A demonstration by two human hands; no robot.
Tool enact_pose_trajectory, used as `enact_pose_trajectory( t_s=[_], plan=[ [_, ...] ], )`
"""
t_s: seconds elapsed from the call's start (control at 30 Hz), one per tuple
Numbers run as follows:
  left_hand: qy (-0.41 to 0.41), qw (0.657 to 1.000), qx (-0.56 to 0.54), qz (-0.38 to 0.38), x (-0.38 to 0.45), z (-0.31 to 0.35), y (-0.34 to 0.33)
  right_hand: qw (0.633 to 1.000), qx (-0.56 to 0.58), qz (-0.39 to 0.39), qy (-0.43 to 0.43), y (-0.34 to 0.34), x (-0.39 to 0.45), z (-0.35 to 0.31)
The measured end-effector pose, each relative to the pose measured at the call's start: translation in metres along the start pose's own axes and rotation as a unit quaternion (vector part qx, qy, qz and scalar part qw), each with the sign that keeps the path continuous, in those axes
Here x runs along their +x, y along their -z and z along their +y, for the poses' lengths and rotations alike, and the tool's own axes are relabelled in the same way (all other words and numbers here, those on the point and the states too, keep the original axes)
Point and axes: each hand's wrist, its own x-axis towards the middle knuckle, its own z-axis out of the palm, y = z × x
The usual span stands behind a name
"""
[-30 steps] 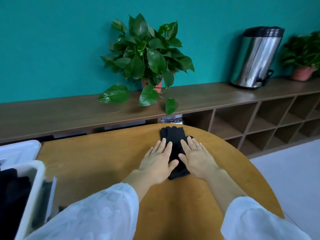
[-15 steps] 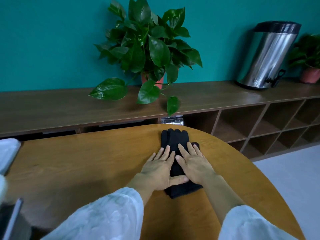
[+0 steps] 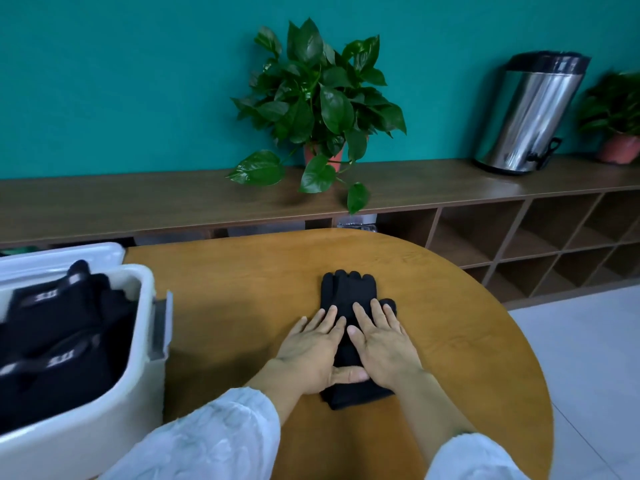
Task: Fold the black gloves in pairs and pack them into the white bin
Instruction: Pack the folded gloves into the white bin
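- On the round wooden table (image 3: 242,292), near its middle, we see the black gloves (image 3: 348,289) lying flat, stacked one on the other, fingertips pointing away from us toward the far edge.
- Our left hand (image 3: 313,348) lies palm down on the left side of the gloves, fingers straight and together, with the thumb stretched across the cuff end; it presses on the fabric and closes around nothing.
- Our right hand (image 3: 384,344) lies palm down on the right side, fingers straight and slightly spread, likewise flat on the gloves and grasping nothing.
- The two hands sit just beside each other, and the left thumb tip touches the heel of the right hand.
- Both arms wear pale sleeves (image 3: 214,441).
- At the left edge of the table stands the white bin (image 3: 138,341), well apart from the gloves; inside it we see folded black items (image 3: 59,334) with pale bands, blurred.
- Behind the table runs a long wooden shelf (image 3: 138,199) against a teal wall (image 3: 121,81).
- On that shelf stand a potted plant (image 3: 318,102), a steel urn (image 3: 533,112) to the right, and a second plant (image 3: 616,116) at the far right.
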Motion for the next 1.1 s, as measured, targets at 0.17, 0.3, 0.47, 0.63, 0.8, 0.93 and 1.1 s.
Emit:
enact_pose_trajectory(
  t_s=[0.17,0.3,0.47,0.63,0.8,0.93,1.1],
  plan=[
    [0.004,1.000,0.011,-0.004,-0.048,0.000,-0.012,1.000,0.014,0.006,-0.006,-0.013,-0.045,-0.023],
    [-0.002,1.000,0.015,-0.005,-0.086,-0.006,-0.021,1.000,0.019,0.006,-0.009,-0.024,-0.077,-0.045],
    [-0.009,1.000,0.020,-0.003,-0.125,-0.017,-0.033,1.000,0.022,0.012,-0.010,-0.039,-0.108,-0.071],
    [-0.011,1.000,0.004,0.002,-0.155,-0.028,-0.042,0.999,0.038,0.017,-0.007,-0.052,-0.130,-0.092],
    [-0.013,1.000,-0.016,0.020,-0.175,-0.037,-0.045,0.997,0.067,0.023,0.011,-0.055,-0.141,-0.103],
    [-0.044,0.988,-0.097,0.112,-0.196,-0.039,-0.051,0.983,0.110,0.116,0.087,-0.052,-0.164,-0.094],
    [-0.090,0.969,-0.152,0.171,-0.224,-0.031,-0.072,0.964,0.144,0.166,0.147,-0.070,-0.197,-0.093]
  ],
)
